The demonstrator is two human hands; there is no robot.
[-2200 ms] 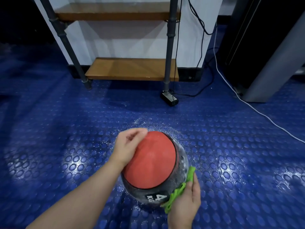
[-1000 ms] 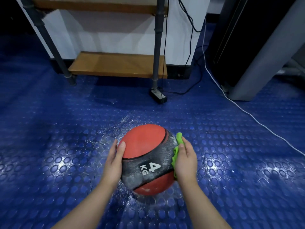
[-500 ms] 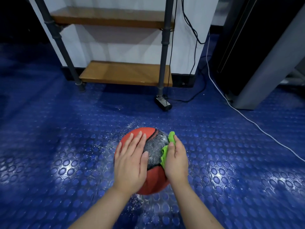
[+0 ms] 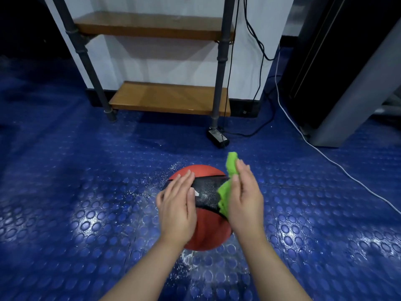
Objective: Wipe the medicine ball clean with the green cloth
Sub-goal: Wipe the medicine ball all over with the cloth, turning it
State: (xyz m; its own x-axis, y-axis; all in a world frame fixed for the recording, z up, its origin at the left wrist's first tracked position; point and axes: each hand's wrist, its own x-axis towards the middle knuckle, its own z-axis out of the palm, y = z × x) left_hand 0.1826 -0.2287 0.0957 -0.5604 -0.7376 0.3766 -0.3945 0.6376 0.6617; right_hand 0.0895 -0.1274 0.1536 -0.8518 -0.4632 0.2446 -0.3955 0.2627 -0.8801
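head view: the medicine ball point(image 4: 208, 231) sits on the wet blue studded floor point(image 4: 86, 192), low in the middle of the picture, between the person's two hands. it shows red top and bottom with a black band across. the left hand point(image 4: 175, 211) lies flat on the ball's left side, fingers straight and gripping nothing; this looks meant to stop the ball rolling under the wiping pressure. the right hand point(image 4: 245, 203) is also flat, fingers straight, pressing the green cloth point(image 4: 224, 196) against the ball's right side. the cloth is bunched between palm and ball, and one end of it sticks up past the fingertips. holding it under the whole palm likely spreads the cloth over more of the surface. water droplets lie scattered on the floor around the ball, so it may slip or turn easily.

beyond the ball stands a shelf unit point(image 4: 169, 98) with wooden boards on dark pipe legs. a small black box point(image 4: 218, 139) lies by one leg, near the ball. dark cables point(image 4: 258, 127) and a white cable point(image 4: 325, 157) run over the floor to the right, well apart from the hands. a grey panel point(image 4: 355, 94) leans at far right. nothing stands between the hands and the ball.
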